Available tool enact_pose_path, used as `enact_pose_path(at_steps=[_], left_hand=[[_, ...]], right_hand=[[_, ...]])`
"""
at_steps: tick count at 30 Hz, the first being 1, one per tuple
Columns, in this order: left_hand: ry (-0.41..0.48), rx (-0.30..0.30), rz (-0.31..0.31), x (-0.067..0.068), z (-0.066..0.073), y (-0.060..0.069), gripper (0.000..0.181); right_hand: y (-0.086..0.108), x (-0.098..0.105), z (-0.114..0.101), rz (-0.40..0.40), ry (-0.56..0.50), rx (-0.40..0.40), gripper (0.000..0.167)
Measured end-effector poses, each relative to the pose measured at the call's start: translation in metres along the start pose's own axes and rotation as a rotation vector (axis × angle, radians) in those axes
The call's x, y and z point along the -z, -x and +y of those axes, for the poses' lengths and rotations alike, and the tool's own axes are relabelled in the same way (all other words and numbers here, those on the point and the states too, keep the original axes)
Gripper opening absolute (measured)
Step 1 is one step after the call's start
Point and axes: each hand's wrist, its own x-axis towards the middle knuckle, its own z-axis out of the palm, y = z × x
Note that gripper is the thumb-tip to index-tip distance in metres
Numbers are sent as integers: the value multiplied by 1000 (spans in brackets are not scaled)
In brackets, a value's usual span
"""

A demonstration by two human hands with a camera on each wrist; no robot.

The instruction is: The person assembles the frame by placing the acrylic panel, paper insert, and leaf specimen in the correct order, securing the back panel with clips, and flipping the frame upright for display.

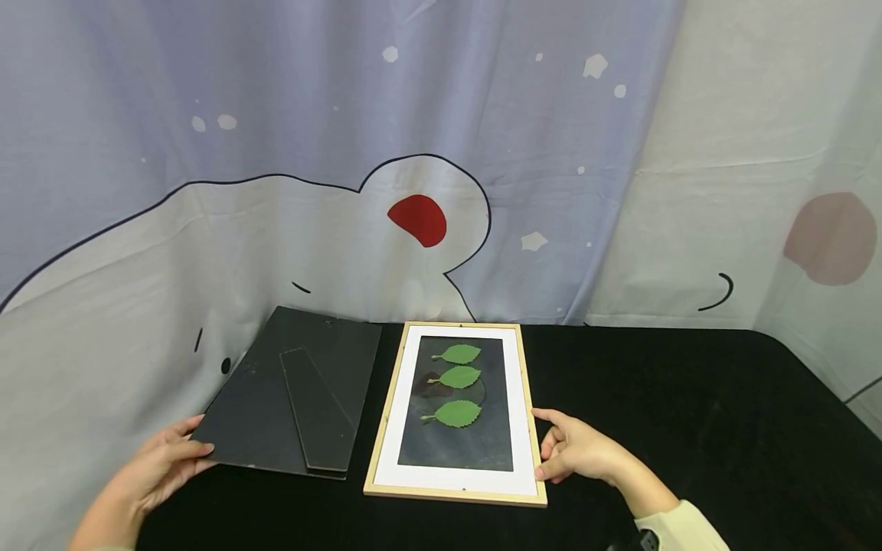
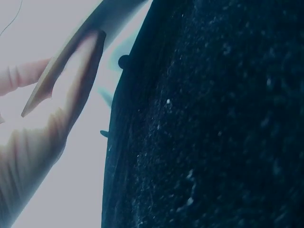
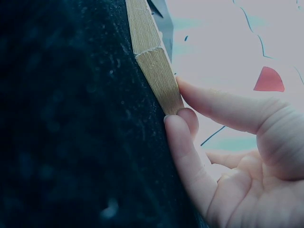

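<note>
A black backing board point(image 1: 255, 413) with a narrow stand flap point(image 1: 318, 421) lies tilted at the left. My left hand point(image 1: 155, 468) pinches its near left corner, thumb on top; in the left wrist view the board point(image 2: 97, 21) passes between thumb and fingers of that hand point(image 2: 45, 137). Right of it lies a light wooden frame point(image 1: 455, 496) with a white mat point(image 1: 451, 477) and three green leaves point(image 1: 458, 413) in a column on a dark, glossy area. My right hand point(image 1: 582, 451) grips the right edge, its fingers point(image 3: 183, 147) against the wood point(image 3: 154, 64).
A black cloth point(image 1: 654, 398) covers the table. Behind it hangs a lilac and white curtain point(image 1: 310, 237) with a cartoon print, which also runs along the left side and the right side.
</note>
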Motion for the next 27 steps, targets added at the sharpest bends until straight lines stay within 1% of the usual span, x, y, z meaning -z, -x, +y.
enact_pose_path(at_steps=[5,10,11,14,17,19,21,22,24,26,27], left_hand=[[-28,-34,64,-4,-2,0,54],[-96,-41,175,-11,-3,0,55],[-116,-38,203,-13,-3,0,55],[-199,-19,299,-20,-3,-1,64],[-285,21,398,-28,-2,-2,81],[-310,34,447,-33,-2,-3,86],[-298,24,466,-37,-2,-4,86],[-288,10,463,-39,-2,-4,85],[-241,-21,463,-43,-3,-5,84],[-206,-52,450,-48,-5,-6,84],[-193,-56,448,-51,-6,-7,84]], right_hand=[[0,0,-1,2,2,3,99],[0,-1,-1,5,-3,-7,98],[0,-1,0,5,-4,-10,98],[0,-2,0,6,-10,-18,98],[0,-2,0,8,-19,-25,97],[0,-2,0,10,-21,-29,97],[0,-2,-1,14,-16,-34,96],[0,-2,-1,15,-11,-37,96],[1,-2,-3,21,-1,-47,95],[1,-2,-5,28,13,-58,94],[1,-2,-6,31,23,-62,93]])
